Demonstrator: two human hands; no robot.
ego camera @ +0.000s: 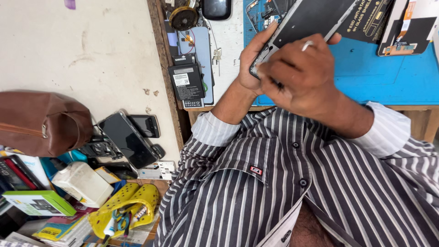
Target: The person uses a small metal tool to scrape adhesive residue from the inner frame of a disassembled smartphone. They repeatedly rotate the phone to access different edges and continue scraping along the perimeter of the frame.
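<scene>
The left hand [254, 57] grips the lower edge of a dark phone [311, 18], fingers closed round its frame, holding it tilted above the blue mat [379, 77] on the table [228, 41]; the right hand [304, 75] is closed on a thin white-tipped tool [307, 45], pressing at the phone's near edge; the tool could slip and gouge the panel or the left thumb, since the phone is held in the air with nothing under it; a black battery [186, 84] lies left of the mat; other phones [130, 137], a brown bag [43, 121] and a yellow tray [123, 203] sit lower left.
</scene>
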